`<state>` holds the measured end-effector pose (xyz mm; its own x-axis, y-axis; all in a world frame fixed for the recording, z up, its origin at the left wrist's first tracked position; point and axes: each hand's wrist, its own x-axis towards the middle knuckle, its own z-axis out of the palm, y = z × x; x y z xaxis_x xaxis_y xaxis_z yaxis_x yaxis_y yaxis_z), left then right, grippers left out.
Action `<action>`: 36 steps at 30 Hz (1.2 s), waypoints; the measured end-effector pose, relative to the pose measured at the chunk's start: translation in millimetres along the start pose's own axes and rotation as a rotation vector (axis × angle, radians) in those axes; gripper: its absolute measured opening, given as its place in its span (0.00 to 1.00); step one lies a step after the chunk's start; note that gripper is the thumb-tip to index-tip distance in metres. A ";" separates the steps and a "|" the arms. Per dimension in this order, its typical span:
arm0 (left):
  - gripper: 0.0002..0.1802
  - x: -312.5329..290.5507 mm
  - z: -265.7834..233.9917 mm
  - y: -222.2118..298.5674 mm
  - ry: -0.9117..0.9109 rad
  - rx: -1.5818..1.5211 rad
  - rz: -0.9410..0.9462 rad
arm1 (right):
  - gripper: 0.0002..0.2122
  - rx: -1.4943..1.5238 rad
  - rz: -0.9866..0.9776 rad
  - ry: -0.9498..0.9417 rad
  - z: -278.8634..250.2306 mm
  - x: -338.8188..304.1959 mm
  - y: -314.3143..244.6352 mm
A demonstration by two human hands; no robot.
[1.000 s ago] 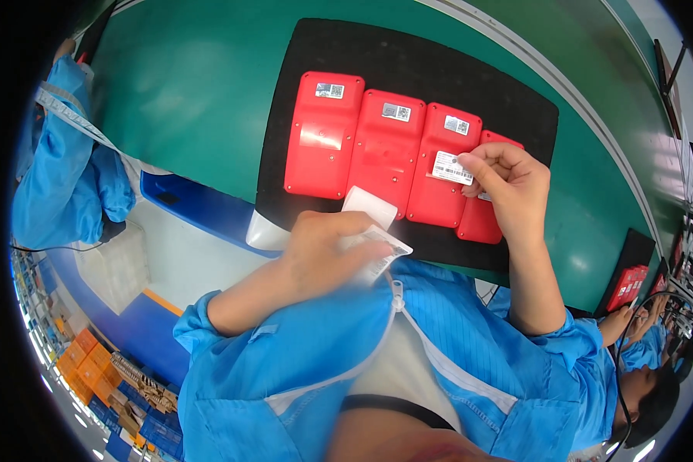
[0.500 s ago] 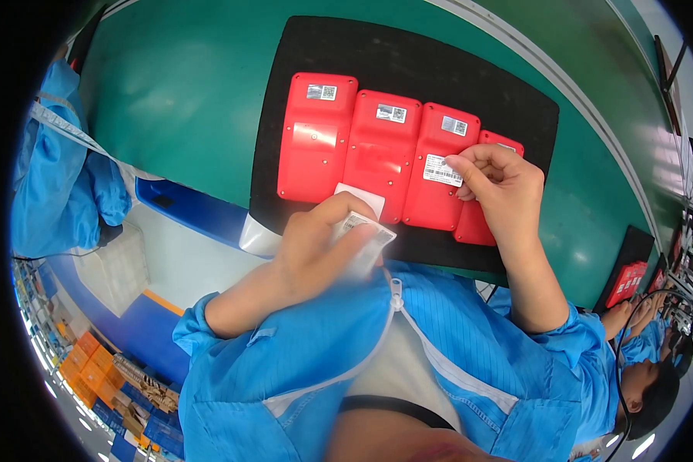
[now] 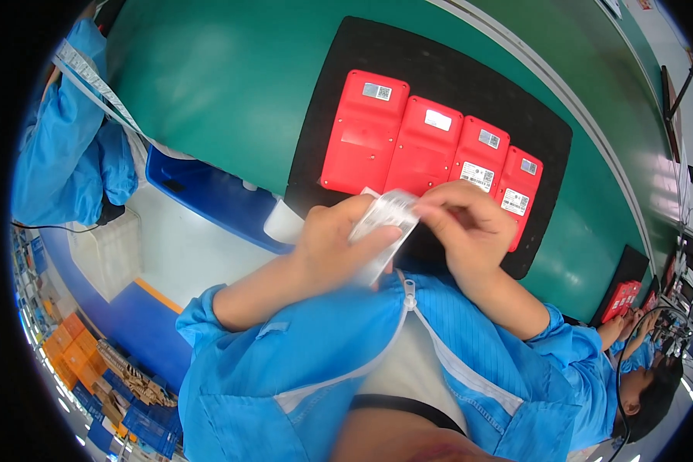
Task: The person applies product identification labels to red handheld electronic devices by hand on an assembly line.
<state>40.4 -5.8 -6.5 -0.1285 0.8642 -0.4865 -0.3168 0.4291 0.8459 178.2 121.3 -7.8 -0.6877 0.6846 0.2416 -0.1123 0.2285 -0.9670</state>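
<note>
My left hand [image 3: 323, 245] grips a strip of white printed labels [image 3: 390, 215] on backing paper, in front of my chest. At the strip's upper right edge, my right hand [image 3: 473, 231] pinches with thumb and forefinger; motion smears the spot, and whether a label is lifting there I cannot tell. Beyond my hands several red plastic device housings [image 3: 359, 146] lie side by side, each with a small silvery sticker near its far end. White printed labels also sit on the two rightmost housings, one label [image 3: 477, 175] and another label [image 3: 514, 202].
The housings rest on a black mat [image 3: 446, 69] over a green tabletop [image 3: 215, 92]. A blue tray [image 3: 208, 196] is at the table's left edge. On the left is a person in a blue sleeve [image 3: 65, 169]; at far right, another person works beside red housings [image 3: 622, 300].
My right hand has left the third housing, where a label now lies flat, and come back to the strip in my left hand. The view has shifted, moving the housings rightward.
</note>
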 end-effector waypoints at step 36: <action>0.11 6.1 -33.1 5.8 0.128 -0.162 0.167 | 0.06 0.296 0.467 -0.127 39.1 28.7 -10.1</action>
<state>6.7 -6.7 -11.8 -0.3064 0.8747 -0.3755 -0.4261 0.2267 0.8758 131.5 111.5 5.7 -0.7917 0.5734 -0.2106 0.0406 -0.2946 -0.9548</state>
